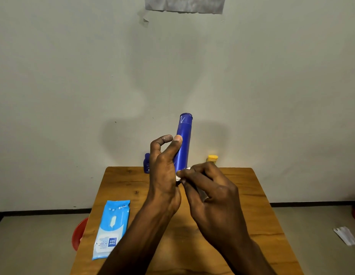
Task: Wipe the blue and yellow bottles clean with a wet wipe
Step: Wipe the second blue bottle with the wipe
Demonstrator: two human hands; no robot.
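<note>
My left hand (164, 171) holds a tall blue bottle (184, 139) up above the wooden table (242, 195), cap end pointing up and away. My right hand (210, 189) pinches a small white wet wipe (180, 175) against the bottle's lower end. A small dark blue bottle (147, 163) stands at the table's far edge, partly hidden behind my left hand. The yellow bottle (212, 158) stands at the far edge to the right, only its top showing above my right hand.
A light blue wet wipe pack (113, 227) lies flat on the table's left side. A red bowl (79, 233) sits on the floor left of the table. White paper (346, 237) lies on the floor at right. A wall stands just behind the table.
</note>
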